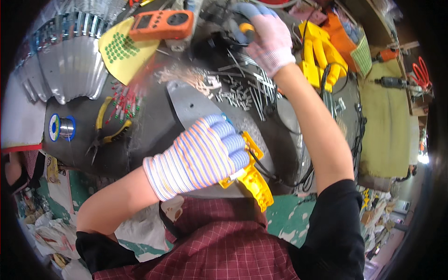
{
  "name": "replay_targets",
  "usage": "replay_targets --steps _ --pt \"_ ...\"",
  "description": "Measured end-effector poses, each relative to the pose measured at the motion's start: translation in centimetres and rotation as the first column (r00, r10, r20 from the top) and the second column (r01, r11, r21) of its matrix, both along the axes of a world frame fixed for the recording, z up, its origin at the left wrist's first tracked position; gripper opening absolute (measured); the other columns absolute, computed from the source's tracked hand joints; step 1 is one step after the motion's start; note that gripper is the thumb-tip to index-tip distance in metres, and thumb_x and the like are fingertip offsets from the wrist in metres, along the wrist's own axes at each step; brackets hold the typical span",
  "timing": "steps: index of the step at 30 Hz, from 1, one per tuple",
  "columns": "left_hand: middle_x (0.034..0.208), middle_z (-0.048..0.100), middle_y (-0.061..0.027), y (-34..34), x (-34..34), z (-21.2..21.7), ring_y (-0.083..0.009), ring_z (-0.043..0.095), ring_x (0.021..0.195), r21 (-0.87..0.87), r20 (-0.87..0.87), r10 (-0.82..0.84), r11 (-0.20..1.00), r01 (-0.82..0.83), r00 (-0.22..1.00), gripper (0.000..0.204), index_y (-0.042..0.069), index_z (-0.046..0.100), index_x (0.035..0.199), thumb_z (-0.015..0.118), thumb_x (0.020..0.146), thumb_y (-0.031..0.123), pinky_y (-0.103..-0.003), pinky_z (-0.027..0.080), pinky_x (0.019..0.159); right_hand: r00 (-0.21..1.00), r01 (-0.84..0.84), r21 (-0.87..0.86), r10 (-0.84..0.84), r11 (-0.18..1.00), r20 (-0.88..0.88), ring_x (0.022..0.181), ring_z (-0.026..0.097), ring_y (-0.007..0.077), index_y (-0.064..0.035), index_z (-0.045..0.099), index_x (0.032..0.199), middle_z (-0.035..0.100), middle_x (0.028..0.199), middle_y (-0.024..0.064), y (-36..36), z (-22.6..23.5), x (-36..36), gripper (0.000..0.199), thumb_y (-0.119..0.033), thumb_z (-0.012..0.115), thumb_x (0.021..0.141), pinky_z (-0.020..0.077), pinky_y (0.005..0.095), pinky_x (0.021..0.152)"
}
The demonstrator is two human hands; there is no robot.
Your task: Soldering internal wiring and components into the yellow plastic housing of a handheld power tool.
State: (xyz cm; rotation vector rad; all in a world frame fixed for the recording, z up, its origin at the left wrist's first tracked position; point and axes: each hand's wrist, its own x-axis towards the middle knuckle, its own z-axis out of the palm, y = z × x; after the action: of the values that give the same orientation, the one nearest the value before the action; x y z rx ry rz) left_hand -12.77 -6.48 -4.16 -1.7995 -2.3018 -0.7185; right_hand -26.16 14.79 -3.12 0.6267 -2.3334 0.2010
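My left hand (198,156), in a striped knit glove, is closed around a yellow plastic housing (254,184) at the bench's near edge. A black cord (265,172) runs from the housing toward the right. My right hand (270,39), in a pink and blue glove, reaches to the far side of the bench. Its thumb and fingers curl around a dark tool with an orange-yellow handle (246,30); blur hides the tool's exact kind. Below that hand lie several small metal parts (235,95) and thin metal rods (259,91).
Yellow-handled pliers (100,133) and a solder spool (63,127) lie on the left. Behind them are stacked metal strips (58,65), red-and-green small parts (126,100) and an orange multimeter (161,24). More yellow housings (322,53) and a black electric screwdriver (396,83) are on the right.
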Motion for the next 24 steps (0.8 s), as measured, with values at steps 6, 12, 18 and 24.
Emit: replay_targets --steps 6,12,18,24 --pt "0.091 0.064 -0.0009 0.7 -0.1 -0.2 -0.0234 0.061 0.087 0.064 0.018 -0.018 0.998 0.016 1.0 0.015 0.015 0.066 0.083 0.066 0.068 0.017 -0.041 0.049 0.081 0.987 0.078 -0.046 -0.071 0.996 0.147 0.101 0.058 0.0363 -0.0112 0.052 0.129 0.061 0.112 0.0174 0.9 0.5 3.7 0.051 -0.004 0.061 0.079 0.0485 0.0421 0.086" --pt "0.092 0.064 -0.0018 0.4 0.1 -0.6 -0.0239 0.062 0.087 0.034 0.052 -0.004 0.999 0.002 0.999 0.018 0.016 0.066 0.084 0.067 0.066 0.016 -0.042 0.05 0.082 0.901 0.018 -0.613 0.253 0.79 0.352 0.082 0.061 0.0184 -0.0038 0.061 0.113 0.063 0.096 0.0091 1.9 0.7 13.0 0.033 -0.004 0.067 0.081 0.0479 0.0274 0.075" --pt "0.093 0.064 -0.0023 0.3 0.3 -0.2 -0.0245 0.062 0.088 0.027 0.077 -0.004 1.0 0.002 0.997 0.021 0.016 0.067 0.085 0.068 0.064 0.016 -0.043 0.049 0.084 0.851 0.048 -0.54 0.248 0.84 0.462 0.07 0.064 0.0256 -0.0019 0.067 0.098 0.067 0.084 0.011 2.8 -0.1 20.7 0.019 -0.003 0.069 0.08 0.0504 0.0332 0.064" --pt "0.097 0.065 -0.0018 0.2 0.4 -0.3 -0.0252 0.062 0.091 0.018 0.051 0.003 1.0 -0.004 0.999 0.024 0.017 0.068 0.088 0.067 0.064 0.016 -0.044 0.048 0.086 0.766 0.032 -0.466 0.278 0.884 0.579 0.077 0.065 0.029 -0.0077 0.068 0.09 0.066 0.087 0.0095 1.3 -0.8 24.0 0.019 -0.015 0.076 0.075 0.0516 0.0391 0.07"
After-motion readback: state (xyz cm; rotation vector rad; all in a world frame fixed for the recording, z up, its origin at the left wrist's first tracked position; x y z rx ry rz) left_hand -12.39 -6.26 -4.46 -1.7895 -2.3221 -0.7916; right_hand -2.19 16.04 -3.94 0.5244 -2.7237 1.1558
